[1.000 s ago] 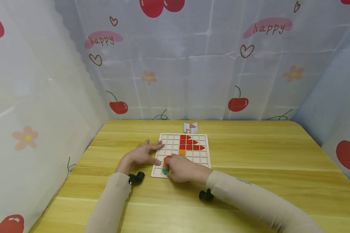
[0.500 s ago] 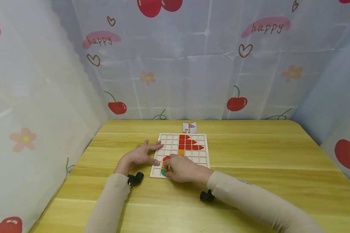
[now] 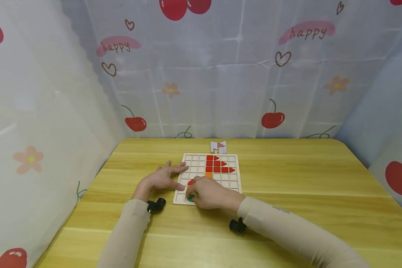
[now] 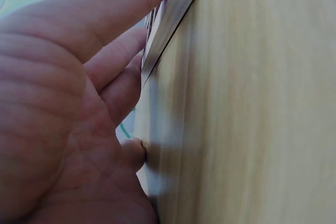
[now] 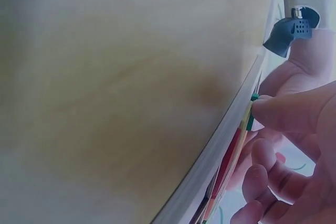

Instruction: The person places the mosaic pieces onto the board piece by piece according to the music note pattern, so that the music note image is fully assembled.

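A pale wooden grid board [image 3: 234,184] lies on the table, with red square and pointed pieces [image 3: 214,169] in its upper rows. An orange square [image 3: 209,175] sits below them. My right hand [image 3: 209,192] is over the board's lower left part and pinches a small green piece [image 3: 191,198] between thumb and finger. In the right wrist view the thumb touches that green piece [image 5: 251,119] at the board's edge. A red piece [image 3: 190,182] shows beside the fingers; the palm hides nearby cells. My left hand [image 3: 160,178] rests with spread fingers on the board's left edge.
Behind the board a small picture card [image 3: 218,147] with a similar coloured pattern lies on the wooden table [image 3: 288,178]. Black wrist cameras [image 3: 157,204] sit at both cuffs. A printed curtain [image 3: 201,93] encloses the back and sides.
The right fingers have closed in on the green piece, which has shifted slightly right and looks turned or tipped. My left hand stays in place on the board.
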`<state>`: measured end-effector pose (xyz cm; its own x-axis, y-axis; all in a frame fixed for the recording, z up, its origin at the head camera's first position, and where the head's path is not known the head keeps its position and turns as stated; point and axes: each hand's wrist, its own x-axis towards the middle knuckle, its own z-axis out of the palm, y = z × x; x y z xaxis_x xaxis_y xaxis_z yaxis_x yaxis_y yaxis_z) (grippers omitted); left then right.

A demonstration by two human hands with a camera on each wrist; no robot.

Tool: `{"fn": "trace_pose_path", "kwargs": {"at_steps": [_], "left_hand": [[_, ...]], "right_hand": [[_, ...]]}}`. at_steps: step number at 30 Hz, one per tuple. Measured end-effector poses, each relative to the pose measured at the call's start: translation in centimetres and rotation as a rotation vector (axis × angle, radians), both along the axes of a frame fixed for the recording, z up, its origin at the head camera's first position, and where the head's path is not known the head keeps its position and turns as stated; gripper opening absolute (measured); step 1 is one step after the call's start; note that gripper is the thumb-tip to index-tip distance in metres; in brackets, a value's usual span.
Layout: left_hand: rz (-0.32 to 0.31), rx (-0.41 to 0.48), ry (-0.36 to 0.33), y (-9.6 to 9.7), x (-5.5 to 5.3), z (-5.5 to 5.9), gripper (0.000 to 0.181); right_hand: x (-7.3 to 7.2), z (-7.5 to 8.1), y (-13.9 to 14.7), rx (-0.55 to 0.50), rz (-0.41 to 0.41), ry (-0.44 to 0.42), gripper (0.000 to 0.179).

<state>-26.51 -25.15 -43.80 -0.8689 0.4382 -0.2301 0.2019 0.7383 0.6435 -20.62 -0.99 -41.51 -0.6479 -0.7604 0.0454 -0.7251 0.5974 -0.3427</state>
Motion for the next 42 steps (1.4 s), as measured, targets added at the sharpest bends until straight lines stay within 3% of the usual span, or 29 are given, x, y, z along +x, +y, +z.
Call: {"fn": "trace_pose_path", "kwargs": {"at_steps": [9, 14, 19, 26, 37, 42], "left_hand": [[-0.013, 0.004, 0.009, -0.1, 0.0, 0.0, 0.086], [-0.016, 0.006, 0.005, 0.1, 0.0, 0.1, 0.087], [-0.014, -0.019, 0.008, 0.4, -0.1, 0.3, 0.086], [0.036, -0.044, -0.028, 0.2, -0.2, 0.4, 0.082], [-0.05, -0.165, 0.043, 0.7, -0.3, 2.7, 0.065], [0.009, -0.256, 0.158, 1.2, -0.7, 3.7, 0.062]], "right_hand": [[-0.3, -0.3, -0.2, -0.024, -0.023, -0.015, 0.004], [-0.3, 0.1, 0.4, -0.03, 0.004, -0.03, 0.006], [-0.7, 0.2, 2.0, -0.053, 0.01, -0.069, 0.01], [-1.4, 0.1, 5.2, -0.048, 0.002, -0.086, 0.011], [-2.5, 1.3, 11.1, -0.11, -0.069, -0.19, 0.012], [-3.0, 1.5, 13.9, -0.118, -0.121, -0.198, 0.018]]}}
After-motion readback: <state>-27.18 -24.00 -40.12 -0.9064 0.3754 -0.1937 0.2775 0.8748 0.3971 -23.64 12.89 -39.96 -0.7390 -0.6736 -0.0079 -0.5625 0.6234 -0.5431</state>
